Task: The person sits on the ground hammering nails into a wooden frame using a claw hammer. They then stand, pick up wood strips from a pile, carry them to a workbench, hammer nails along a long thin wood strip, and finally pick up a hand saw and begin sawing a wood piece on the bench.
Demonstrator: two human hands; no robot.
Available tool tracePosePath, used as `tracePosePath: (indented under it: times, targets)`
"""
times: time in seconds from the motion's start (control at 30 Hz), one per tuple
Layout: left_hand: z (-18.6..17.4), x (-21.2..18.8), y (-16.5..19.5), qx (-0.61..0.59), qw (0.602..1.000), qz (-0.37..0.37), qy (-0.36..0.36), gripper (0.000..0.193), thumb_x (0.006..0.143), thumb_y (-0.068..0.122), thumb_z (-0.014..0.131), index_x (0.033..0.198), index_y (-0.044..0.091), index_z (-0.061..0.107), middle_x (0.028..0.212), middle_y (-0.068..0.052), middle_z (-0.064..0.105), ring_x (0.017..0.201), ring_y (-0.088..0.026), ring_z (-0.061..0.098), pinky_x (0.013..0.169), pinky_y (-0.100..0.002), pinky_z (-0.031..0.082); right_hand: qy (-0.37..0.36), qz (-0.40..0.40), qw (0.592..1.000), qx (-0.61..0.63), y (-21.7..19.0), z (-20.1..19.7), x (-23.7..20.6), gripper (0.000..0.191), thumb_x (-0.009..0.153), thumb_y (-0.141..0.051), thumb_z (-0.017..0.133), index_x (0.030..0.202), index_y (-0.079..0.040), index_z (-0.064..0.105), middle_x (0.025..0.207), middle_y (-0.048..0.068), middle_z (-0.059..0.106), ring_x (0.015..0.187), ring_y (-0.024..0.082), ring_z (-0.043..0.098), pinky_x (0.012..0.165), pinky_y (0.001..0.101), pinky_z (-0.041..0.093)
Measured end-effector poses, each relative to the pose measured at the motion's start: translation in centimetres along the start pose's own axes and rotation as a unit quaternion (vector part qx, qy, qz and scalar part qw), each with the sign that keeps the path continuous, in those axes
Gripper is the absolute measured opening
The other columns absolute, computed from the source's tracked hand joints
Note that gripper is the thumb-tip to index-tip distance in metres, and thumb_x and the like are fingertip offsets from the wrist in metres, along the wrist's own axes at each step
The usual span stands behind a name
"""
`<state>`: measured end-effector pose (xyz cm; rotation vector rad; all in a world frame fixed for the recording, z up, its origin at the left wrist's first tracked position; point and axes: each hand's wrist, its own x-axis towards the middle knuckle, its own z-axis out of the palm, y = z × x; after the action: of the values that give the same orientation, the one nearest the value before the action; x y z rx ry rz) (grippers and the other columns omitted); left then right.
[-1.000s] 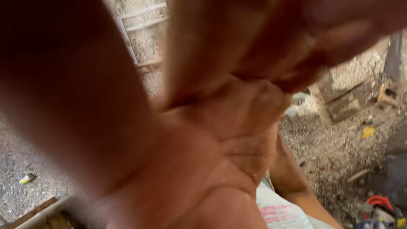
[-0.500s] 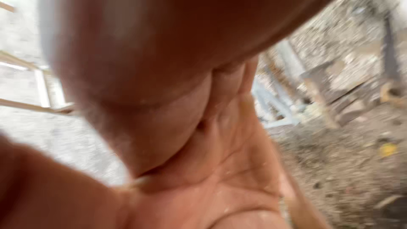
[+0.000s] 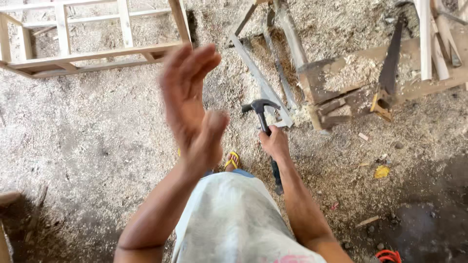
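My right hand (image 3: 274, 144) grips the handle of a black claw hammer (image 3: 261, 108), its head pointing up and away over the sawdust floor. My left hand (image 3: 194, 107) is raised in front of me, empty, palm turned and fingers spread, blurred by motion. Below both arms hangs my light grey shirt (image 3: 234, 219), and a foot in a yellow sandal (image 3: 232, 159) shows between the hands.
A pale wooden frame (image 3: 92, 51) lies at the upper left. A grey metal frame (image 3: 265, 83) and a rough wooden workbench (image 3: 370, 78) with a hand saw (image 3: 387, 73) stand at the upper right. Sawdust covers the ground; an orange object (image 3: 389, 255) sits at the bottom right.
My left hand, which covered the camera up close, has drawn away from the lens. The floor, the frames and my right hand with the hammer have come into sight.
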<state>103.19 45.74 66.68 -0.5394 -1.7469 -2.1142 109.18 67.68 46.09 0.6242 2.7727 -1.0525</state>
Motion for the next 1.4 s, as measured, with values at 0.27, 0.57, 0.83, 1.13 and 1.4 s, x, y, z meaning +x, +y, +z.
tracePosePath:
  times: [0.27,0.57,0.83,1.13,1.4]
  targets:
    - [-1.2,-4.5,-16.4,0.332,0.905,-0.2,-0.173,0.054,0.089,0.041,0.077,0.126,0.005,0.061,0.112,-0.017,0.072,0.105,-0.033,0.07,0.089,-0.046,0.054,-0.092,0.092,0.99,0.046,-3.0,-2.3,0.6,0.031,0.099,-0.034,0.064,0.107,-0.004,0.066,0.075,0.009,0.069,0.047,0.014,0.058,0.039,0.0328,0.047]
    - [-6.6,-11.0,-19.3,0.274,0.823,-0.358,-0.346,0.057,0.088,0.043,0.075,0.13,0.008,0.062,0.121,-0.014,0.074,0.105,-0.027,0.074,0.086,-0.041,0.058,-0.064,0.077,0.994,0.052,-5.0,-0.1,0.6,0.022,0.096,-0.023,0.063,0.098,-0.002,0.062,0.067,0.006,0.064,0.045,0.015,0.056,0.036,0.0336,0.046]
    - [-20.5,-5.0,-17.9,0.227,0.839,-0.395,-0.299,0.055,0.088,0.041,0.078,0.129,0.007,0.063,0.12,-0.015,0.074,0.105,-0.026,0.074,0.086,-0.039,0.058,-0.05,0.009,0.999,0.015,-17.7,10.1,2.0,0.036,0.089,-0.039,0.072,0.084,-0.004,0.064,0.061,0.01,0.059,0.056,0.028,0.058,0.053,0.0498,0.045]
    - [-45.8,1.9,-12.9,0.221,0.856,-0.454,-0.11,0.059,0.089,0.046,0.074,0.127,0.003,0.063,0.117,-0.018,0.074,0.103,-0.027,0.076,0.086,-0.039,0.061,-0.151,-0.124,0.98,-0.037,-42.8,25.8,1.1,0.034,0.087,-0.037,0.071,0.091,-0.004,0.073,0.069,0.014,0.074,0.067,0.03,0.074,0.065,0.0449,0.055]
    - [-65.6,3.4,-12.8,0.235,0.828,-0.486,0.15,0.048,0.09,0.041,0.072,0.121,0.005,0.069,0.113,-0.015,0.077,0.103,-0.024,0.076,0.089,-0.038,0.059,-0.257,-0.242,0.933,-0.073,-60.2,40.0,3.9,0.032,0.084,-0.033,0.072,0.099,-0.005,0.074,0.077,0.017,0.075,0.071,0.029,0.075,0.068,0.0429,0.058]
